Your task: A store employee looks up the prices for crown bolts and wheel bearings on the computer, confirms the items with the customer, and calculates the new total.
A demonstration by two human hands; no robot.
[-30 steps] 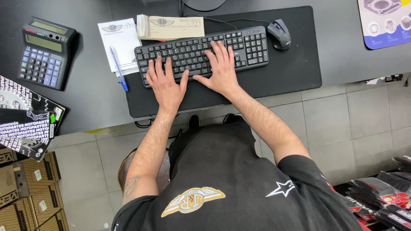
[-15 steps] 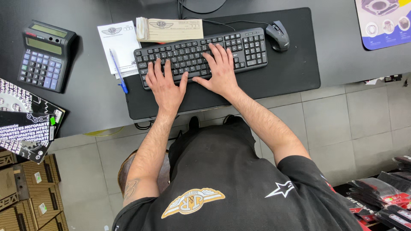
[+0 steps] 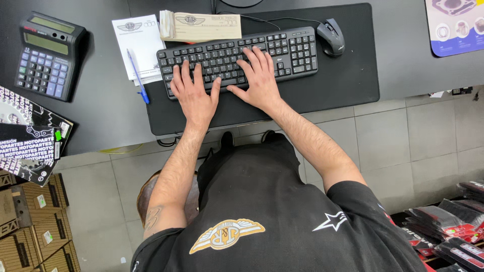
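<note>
A black keyboard (image 3: 290,50) lies on a black desk mat (image 3: 348,83) on a dark desk. My left hand (image 3: 194,93) rests flat on the left half of the keys, fingers spread. My right hand (image 3: 259,78) lies on the middle of the keys, fingers spread, holding nothing. A black wired mouse (image 3: 331,36) sits untouched just right of the keyboard.
A calculator (image 3: 48,55) stands at the far left. A white notepad (image 3: 135,40) with a blue pen (image 3: 137,75) lies left of the keyboard, a beige receipt book (image 3: 201,25) behind it. Black packages (image 3: 30,136) overhang the desk edge; cardboard boxes (image 3: 30,226) stand on the tiled floor.
Both hands stay on the keyboard with only slight finger shifts. The view has drifted a little.
</note>
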